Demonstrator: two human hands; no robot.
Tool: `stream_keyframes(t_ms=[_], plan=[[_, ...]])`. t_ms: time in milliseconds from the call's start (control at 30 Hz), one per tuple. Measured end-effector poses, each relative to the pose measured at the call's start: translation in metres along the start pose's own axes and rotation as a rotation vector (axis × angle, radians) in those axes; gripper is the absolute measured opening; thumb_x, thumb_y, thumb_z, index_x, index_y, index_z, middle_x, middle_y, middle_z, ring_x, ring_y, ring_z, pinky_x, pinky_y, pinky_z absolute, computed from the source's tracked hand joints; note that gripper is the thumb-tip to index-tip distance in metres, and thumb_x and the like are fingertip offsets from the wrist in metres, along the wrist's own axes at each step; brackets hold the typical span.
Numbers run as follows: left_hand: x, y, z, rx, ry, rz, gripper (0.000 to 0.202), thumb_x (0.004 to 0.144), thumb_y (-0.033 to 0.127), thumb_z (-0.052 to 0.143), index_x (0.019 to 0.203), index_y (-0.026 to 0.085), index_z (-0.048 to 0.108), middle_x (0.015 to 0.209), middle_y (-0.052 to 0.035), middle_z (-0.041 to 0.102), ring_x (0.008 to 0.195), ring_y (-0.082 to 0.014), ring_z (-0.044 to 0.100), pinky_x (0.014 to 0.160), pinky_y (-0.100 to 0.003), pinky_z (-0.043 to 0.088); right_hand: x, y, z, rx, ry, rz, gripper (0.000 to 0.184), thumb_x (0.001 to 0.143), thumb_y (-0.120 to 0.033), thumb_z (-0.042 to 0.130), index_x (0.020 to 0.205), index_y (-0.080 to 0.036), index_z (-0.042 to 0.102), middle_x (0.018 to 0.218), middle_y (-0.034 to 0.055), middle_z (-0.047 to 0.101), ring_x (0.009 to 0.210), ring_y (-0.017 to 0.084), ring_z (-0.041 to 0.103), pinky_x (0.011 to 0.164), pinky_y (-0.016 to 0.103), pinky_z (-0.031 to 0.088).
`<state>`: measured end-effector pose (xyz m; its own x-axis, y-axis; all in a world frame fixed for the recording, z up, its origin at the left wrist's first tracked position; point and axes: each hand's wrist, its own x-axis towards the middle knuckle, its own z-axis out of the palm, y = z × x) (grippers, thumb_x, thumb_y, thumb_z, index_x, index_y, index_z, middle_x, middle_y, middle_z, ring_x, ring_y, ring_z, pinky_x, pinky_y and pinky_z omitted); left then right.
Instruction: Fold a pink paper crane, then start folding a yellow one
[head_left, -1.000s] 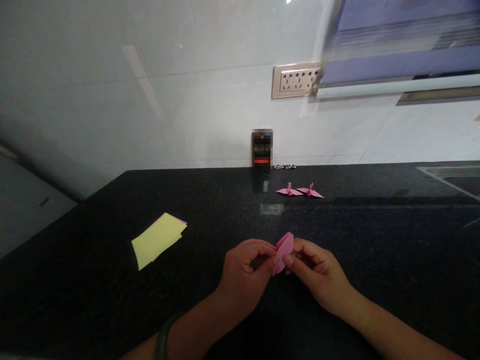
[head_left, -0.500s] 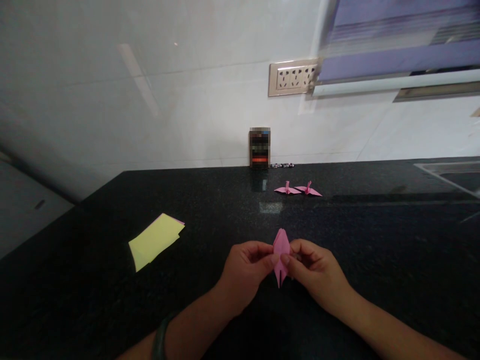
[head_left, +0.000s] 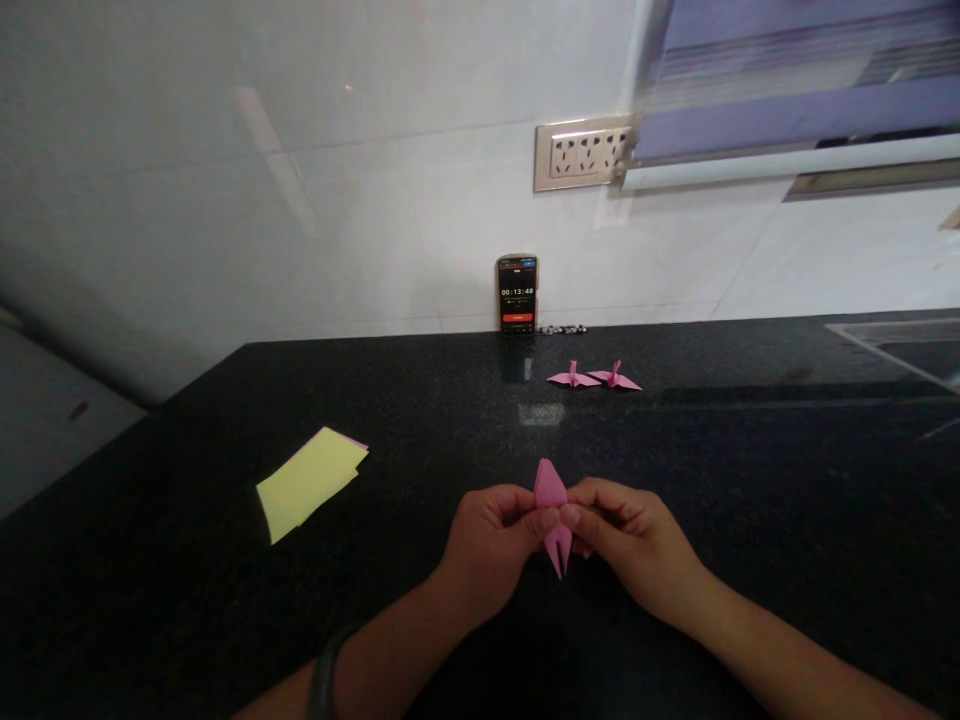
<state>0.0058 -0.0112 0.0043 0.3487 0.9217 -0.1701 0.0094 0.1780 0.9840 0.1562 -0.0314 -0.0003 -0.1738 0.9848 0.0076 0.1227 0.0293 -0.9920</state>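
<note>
A small folded pink paper piece [head_left: 553,512] is held upright just above the black counter [head_left: 712,480], its narrow point hanging down. My left hand [head_left: 491,545] pinches its left side with thumb and fingers closed. My right hand [head_left: 630,545] pinches its right side the same way. Both hands meet at the paper near the counter's front middle. A dark band circles my left wrist.
Two finished pink paper cranes [head_left: 594,377] sit side by side at the back of the counter. A phone [head_left: 517,293] showing a timer leans against the white wall. A stack of yellow paper sheets [head_left: 311,479] lies to the left. A sink edge [head_left: 900,345] shows at far right.
The pink paper has turned between my fingers from a tilted, rounded flap to an upright shape with its point downward. Both hands stayed in about the same place.
</note>
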Motion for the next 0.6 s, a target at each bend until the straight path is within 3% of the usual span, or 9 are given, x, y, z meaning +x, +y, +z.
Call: stream_keyframes(t_ms=[233,600], plan=[[0.0005,0.0006,-0.0001,-0.137,0.007,-0.032,0.018,0.068,0.03,0.06,0.063,0.013,0.061,0.055,-0.0011,0.059,0.052,-0.0114,0.053,0.053,-0.024,0.042,0.0031,-0.0014,-0.0005,0.164,-0.046,0.085,0.017,0.071,-0.031,0.059,0.076,-0.014,0.056,0.06,-0.0011,0.055,0.052,0.009,0.047,0.05,0.021,0.039],[0.0048,-0.0025,-0.0019,-0.242,0.036,-0.043,0.019,0.069,0.033,0.058,0.069,0.014,0.058,0.059,0.0023,0.055,0.052,-0.0083,0.048,0.054,-0.022,0.039,0.0018,-0.002,0.0056,0.088,-0.085,0.138,0.012,0.07,-0.026,0.059,0.069,-0.014,0.056,0.057,-0.0034,0.051,0.048,0.006,0.043,0.046,0.018,0.034]])
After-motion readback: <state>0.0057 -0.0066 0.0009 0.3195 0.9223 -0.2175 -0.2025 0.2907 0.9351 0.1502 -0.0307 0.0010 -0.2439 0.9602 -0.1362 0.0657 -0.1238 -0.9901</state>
